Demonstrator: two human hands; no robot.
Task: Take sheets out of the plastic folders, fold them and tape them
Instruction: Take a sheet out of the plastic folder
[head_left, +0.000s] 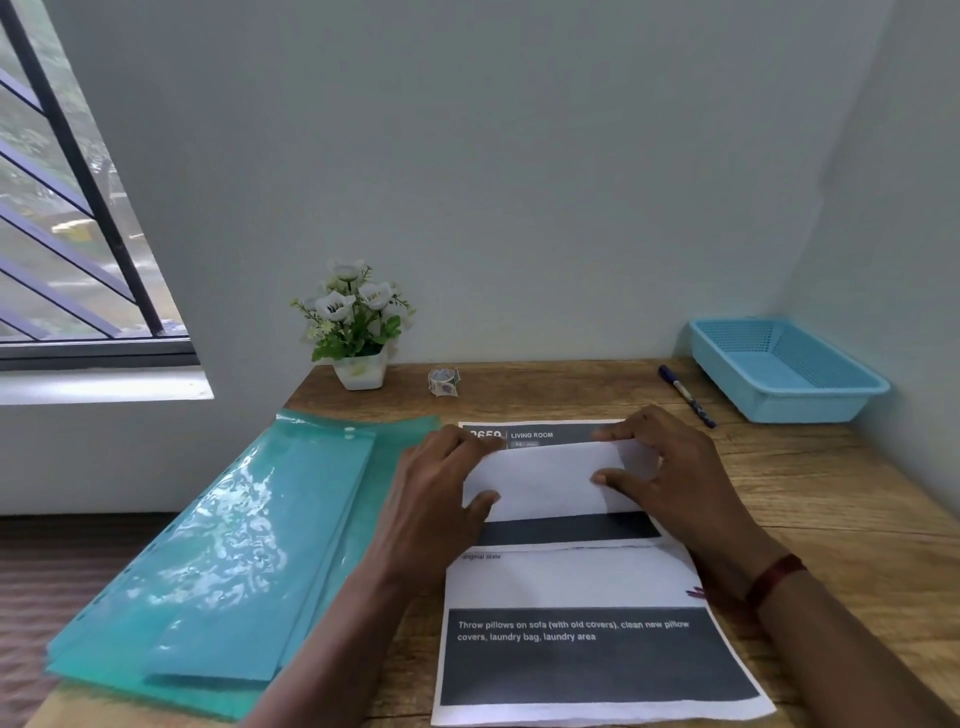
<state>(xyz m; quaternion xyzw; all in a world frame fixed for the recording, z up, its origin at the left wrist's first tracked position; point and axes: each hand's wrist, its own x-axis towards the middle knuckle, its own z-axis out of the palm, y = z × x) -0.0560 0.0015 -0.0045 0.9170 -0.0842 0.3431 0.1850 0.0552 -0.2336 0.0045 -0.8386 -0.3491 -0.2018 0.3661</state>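
A folded white sheet (545, 480) lies across the upper part of a printed sheet (587, 649) with dark bands, flat on the wooden table (841, 509). My left hand (434, 499) holds the folded sheet's left end, thumb underneath its near edge. My right hand (670, 473) pinches its right end between thumb and fingers. A stack of teal plastic folders (218, 561) lies to the left, partly over the table's edge. A small roll of patterned tape (444, 382) stands at the back of the table, away from both hands.
A white pot of artificial flowers (356, 332) stands at the back left by the wall. A blue pen (685, 395) lies at the back right, beside a blue plastic basket (784, 371) in the corner. A window is at the left.
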